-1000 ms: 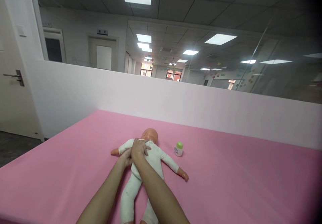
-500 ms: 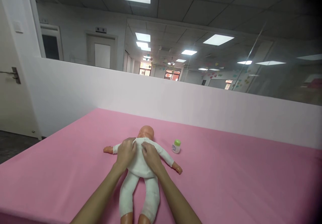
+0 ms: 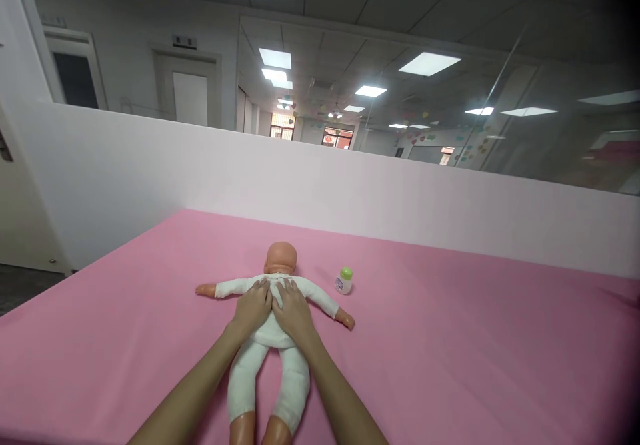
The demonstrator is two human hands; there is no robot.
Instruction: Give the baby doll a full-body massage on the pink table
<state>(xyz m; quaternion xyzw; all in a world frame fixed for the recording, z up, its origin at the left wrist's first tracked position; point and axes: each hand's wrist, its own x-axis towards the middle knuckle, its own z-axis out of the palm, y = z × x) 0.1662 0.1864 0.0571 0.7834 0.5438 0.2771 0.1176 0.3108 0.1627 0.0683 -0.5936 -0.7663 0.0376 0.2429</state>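
A baby doll (image 3: 273, 331) with a white cloth body lies face down, its arms spread wide and its legs toward me. On the left side of its upper back rests my left hand (image 3: 253, 308), flat, with the fingers pointing toward the doll's head. My right hand (image 3: 294, 308) lies flat on the right side of the same back. The two hands are close together near the spine, thumbs almost meeting, and the cloth puckers between them. Neither hand grips anything. To the right of the doll's head stands a small clear jar (image 3: 344, 281) with a green lid.
A pink sheet (image 3: 450, 338) covers the wide surface under the doll. Behind it runs a low white wall (image 3: 350, 195) with a glass pane above. A door (image 3: 23, 211) stands at the far left.
Both hands have moved inward to the middle of the upper back, now closer together. The doll's head shows more fully. The whole view has shifted slightly.
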